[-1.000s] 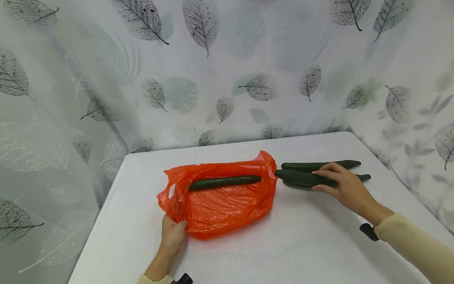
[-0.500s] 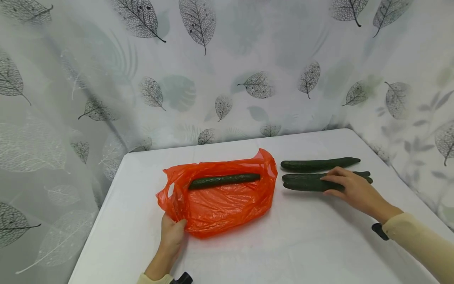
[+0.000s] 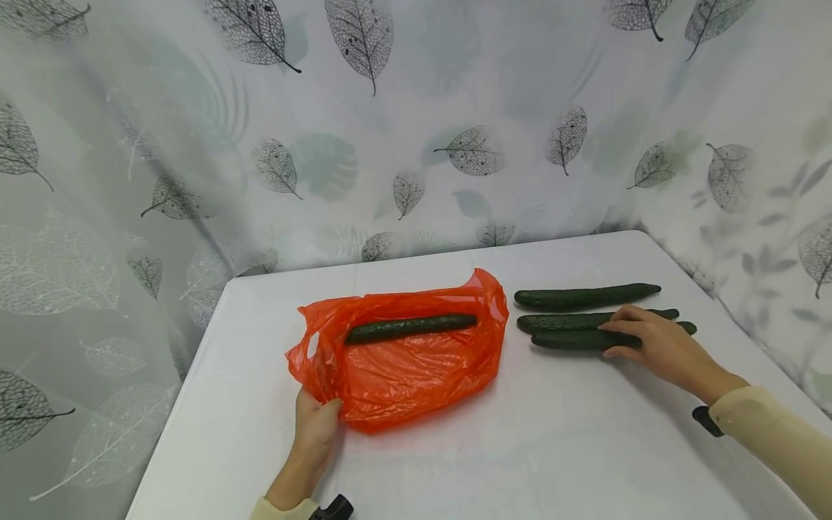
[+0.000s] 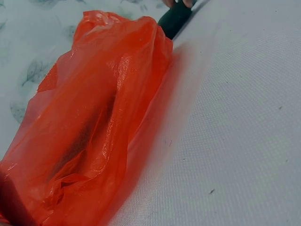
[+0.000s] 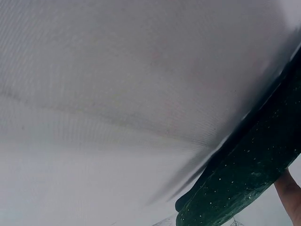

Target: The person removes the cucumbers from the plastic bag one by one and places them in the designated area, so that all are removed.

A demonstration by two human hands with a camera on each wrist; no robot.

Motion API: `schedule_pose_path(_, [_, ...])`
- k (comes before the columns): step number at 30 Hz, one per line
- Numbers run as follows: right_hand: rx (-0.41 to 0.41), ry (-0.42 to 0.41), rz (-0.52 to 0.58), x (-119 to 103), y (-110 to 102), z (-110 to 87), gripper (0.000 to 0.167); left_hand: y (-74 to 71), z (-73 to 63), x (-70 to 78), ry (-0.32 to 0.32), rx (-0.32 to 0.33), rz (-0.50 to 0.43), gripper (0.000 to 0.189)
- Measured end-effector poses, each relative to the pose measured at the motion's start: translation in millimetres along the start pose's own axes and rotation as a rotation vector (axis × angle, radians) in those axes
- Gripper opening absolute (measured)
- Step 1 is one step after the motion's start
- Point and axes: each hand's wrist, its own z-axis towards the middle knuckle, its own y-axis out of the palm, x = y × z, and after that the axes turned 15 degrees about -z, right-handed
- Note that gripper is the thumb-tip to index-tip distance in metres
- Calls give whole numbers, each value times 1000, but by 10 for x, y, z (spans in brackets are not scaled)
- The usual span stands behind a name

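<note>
My left hand (image 3: 316,426) pinches the near left edge of a red plastic bag (image 3: 416,383), which lies with its mouth spread wide. Inside it, along the far side, lies one cucumber (image 3: 411,328). To the right of the bag, my right hand (image 3: 663,347) grips the nearest cucumber (image 3: 578,340) from above, thumb on the near side. That cucumber is low at the table and fills the lower right of the right wrist view (image 5: 244,174). Just behind it rests a middle cucumber (image 3: 559,322), partly hidden by my fingers. A third cucumber (image 3: 585,297) lies farther back.
Everything lies on a white-covered table (image 3: 468,477). A leaf-patterned curtain (image 3: 429,130) hangs behind the table's far edge and along its sides. Dark wrist cameras sit at the left cuff (image 3: 334,508) and the right cuff (image 3: 707,421).
My right hand has moved the cucumber it holds right and toward me, from over the others near the bag to the front of the row. The left hand and bag stay nearly still.
</note>
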Motion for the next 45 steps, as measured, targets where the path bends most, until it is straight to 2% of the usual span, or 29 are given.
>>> schedule_pose_path(14, [17, -37, -41, -83, 10, 41, 46, 1, 9, -1, -15, 16, 8, 65])
schedule_pose_path(21, [2, -54, -55, -105, 55, 18, 45, -5, -1, 9, -15, -2, -2, 64])
schedule_pose_path(30, [-106, 36, -80, -132, 4, 85, 45, -1, 6, 19, -18, -11, -7, 64])
schedule_pose_path(35, [-114, 73, -51, -146, -31, 132, 47, 5, 1, 34, -15, -18, -5, 65])
schedule_pose_path(41, [-95, 108, -18, -248, -80, 202, 50, -2, 17, 7, -10, -23, -17, 66])
schedule_pose_path(45, [-16, 77, -1, -330, -87, 293, 41, -5, 8, 1, -12, -19, -6, 66])
